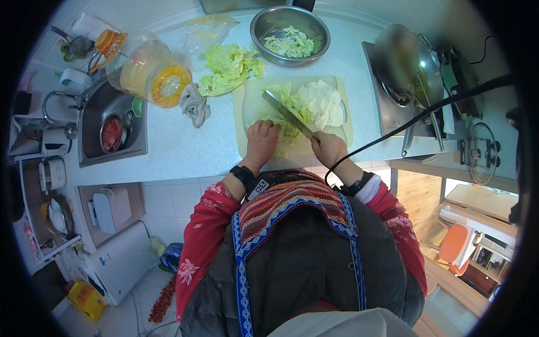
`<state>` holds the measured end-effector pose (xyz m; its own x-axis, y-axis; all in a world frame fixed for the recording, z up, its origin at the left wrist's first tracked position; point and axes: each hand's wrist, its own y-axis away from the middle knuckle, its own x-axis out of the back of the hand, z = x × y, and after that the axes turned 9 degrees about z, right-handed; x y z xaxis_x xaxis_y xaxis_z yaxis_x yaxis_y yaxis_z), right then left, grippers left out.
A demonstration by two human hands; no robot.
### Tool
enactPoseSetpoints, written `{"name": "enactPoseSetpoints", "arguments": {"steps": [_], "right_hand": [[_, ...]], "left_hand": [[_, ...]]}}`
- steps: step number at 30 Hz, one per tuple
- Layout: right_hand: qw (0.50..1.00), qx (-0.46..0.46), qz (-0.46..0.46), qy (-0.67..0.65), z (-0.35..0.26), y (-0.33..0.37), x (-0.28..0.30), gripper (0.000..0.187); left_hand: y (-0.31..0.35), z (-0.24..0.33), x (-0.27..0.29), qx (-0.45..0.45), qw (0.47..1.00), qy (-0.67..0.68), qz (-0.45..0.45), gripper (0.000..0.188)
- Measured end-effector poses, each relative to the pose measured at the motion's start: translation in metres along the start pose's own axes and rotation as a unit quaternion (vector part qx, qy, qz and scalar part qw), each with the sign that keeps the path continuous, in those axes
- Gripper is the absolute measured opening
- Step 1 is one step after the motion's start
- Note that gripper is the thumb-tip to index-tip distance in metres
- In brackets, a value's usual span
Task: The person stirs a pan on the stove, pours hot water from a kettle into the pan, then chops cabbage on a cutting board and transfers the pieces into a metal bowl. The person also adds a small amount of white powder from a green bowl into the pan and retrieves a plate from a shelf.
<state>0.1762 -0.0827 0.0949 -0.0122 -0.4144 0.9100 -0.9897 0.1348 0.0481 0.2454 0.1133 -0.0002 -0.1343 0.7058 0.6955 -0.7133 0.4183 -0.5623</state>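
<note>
My right hand [329,149] is wrapped round the handle of a kitchen knife [286,114]. Its blade slants up and left over the cabbage leaves [293,104] on a pale cutting board [251,96]. Just left of the blade, my left hand [263,140] rests with bent fingers pressed on the cabbage; what lies under the fingertips is partly hidden. White cut cabbage pieces [323,104] are heaped on the board's right side. Behind the board a steel bowl [264,46] holds chopped cabbage, and loose green leaves [230,70] lie at the board's far left corner.
A grey cloth [194,104] and a big clear plastic jug [140,70] with an orange cap lie left of the board. Farther left, a sink [90,147] holds a bowl of red meat [112,133]. At right stand a stove [393,112] and a wok [429,78]. A black cable [415,118] crosses the view.
</note>
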Motion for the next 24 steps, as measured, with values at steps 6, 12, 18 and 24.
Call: {"name": "enactPoseSetpoints", "arguments": {"steps": [6, 12, 18, 24], "right_hand": [[0.997, 0.031, -0.046, 0.057, -0.007, 0.017, 0.006, 0.018], [0.995, 0.015, -0.050, 0.084, -0.009, -0.003, -0.028, 0.020], [0.999, -0.036, -0.024, 0.023, -0.004, -0.004, -0.025, 0.025], [0.999, 0.014, -0.020, 0.039, -0.013, 0.021, -0.002, 0.020]], "left_hand": [[-0.004, 0.001, 0.000, -0.035, 0.999, -0.001, 0.035, 0.027], [-0.004, 0.005, 0.015, -0.026, 0.999, 0.017, -0.029, 0.029], [0.002, -0.002, 0.020, -0.029, 0.995, 0.063, -0.071, 0.043], [0.007, -0.009, 0.007, -0.039, 0.998, 0.039, -0.033, 0.033]]}}
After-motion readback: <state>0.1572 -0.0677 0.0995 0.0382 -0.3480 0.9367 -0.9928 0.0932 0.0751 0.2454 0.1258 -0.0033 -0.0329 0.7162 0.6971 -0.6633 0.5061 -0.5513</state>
